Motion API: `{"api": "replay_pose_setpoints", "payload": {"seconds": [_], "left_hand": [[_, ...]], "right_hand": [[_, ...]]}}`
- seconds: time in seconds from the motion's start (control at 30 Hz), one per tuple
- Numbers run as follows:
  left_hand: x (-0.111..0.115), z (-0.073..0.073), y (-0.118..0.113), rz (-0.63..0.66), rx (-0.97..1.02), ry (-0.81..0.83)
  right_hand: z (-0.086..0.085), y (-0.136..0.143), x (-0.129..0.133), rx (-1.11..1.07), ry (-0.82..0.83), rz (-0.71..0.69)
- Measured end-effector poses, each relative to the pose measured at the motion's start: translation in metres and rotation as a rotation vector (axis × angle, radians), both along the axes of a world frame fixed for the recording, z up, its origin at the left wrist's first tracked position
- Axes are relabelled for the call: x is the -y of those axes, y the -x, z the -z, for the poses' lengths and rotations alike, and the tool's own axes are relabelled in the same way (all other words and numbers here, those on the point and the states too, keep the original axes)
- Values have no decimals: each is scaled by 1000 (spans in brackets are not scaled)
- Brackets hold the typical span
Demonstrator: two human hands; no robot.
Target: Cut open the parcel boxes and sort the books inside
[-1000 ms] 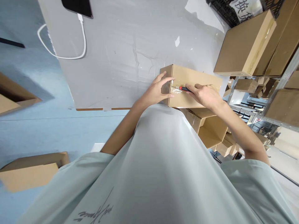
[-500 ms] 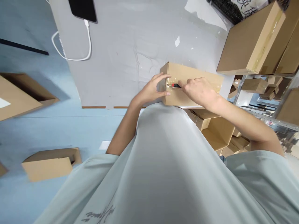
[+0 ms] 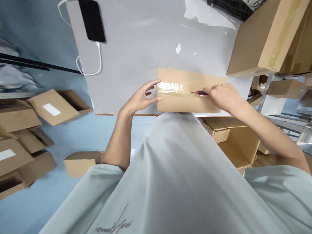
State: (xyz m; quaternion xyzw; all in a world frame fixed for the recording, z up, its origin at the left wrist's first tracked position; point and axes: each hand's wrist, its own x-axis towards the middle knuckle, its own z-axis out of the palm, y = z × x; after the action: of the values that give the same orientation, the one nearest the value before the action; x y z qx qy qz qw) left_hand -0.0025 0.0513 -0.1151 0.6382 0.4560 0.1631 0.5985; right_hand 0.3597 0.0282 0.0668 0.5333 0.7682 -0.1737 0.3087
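Observation:
A closed cardboard box [image 3: 185, 104] lies on the grey table, with shiny clear tape [image 3: 170, 87] running lengthwise along its top. At its left end, my left hand [image 3: 138, 99] steadies the box, thumb and fingertips spread and resting on the edge. My right hand [image 3: 224, 96] is closed around a small screwdriver [image 3: 200, 93] with a red-and-black handle. Its thin metal shaft points left, over the taped seam near the middle of the box top. Whether the tip touches the tape I cannot tell.
A black phone [image 3: 92, 21] with a white cable [image 3: 100, 58] lies at the table's left. Large cartons [image 3: 255, 39] stand at the right. Below the front edge is an open carton [image 3: 234, 143]; more boxes [image 3: 55, 107] lie on the blue floor at left.
My right hand has drawn the screwdriver rightward, from the box's left end to mid-top. My left hand stays at the left end, now farther off it. The view has shifted.

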Motion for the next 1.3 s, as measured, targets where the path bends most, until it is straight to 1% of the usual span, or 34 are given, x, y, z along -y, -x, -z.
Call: {"api": "replay_pose_setpoints", "payload": {"seconds": [0.1, 0.17, 0.3, 0.4, 0.47, 0.57, 0.77, 0.93, 1.1, 1.3], "left_hand": [[6, -2, -5, -33, 23, -3], [11, -2, -9, -55, 41, -12], [18, -2, -12, -91, 49, -34], [20, -1, -12, -101, 74, -46], [20, -2, -12, -103, 101, -38], [22, -5, -12, -108, 127, -12], [20, -11, -7, -82, 141, 48], [12, -10, -2, -46, 139, 124], [9, -6, 0, -29, 175, 139], [6, -4, 1, -1, 187, 138]], "right_hand": [[-2, -20, 18, -139, -55, 55], [4, -23, 30, -238, -75, 97], [29, -9, 46, -353, -67, 126], [42, 7, 49, -383, -46, 106], [45, 18, 46, -388, -45, 92], [42, 35, 35, -373, -47, 58], [31, 64, 1, -207, 38, -32], [25, 79, -21, -111, 113, -67], [23, 91, -30, -74, 160, -75], [20, 104, -31, -12, 201, -71]]}}
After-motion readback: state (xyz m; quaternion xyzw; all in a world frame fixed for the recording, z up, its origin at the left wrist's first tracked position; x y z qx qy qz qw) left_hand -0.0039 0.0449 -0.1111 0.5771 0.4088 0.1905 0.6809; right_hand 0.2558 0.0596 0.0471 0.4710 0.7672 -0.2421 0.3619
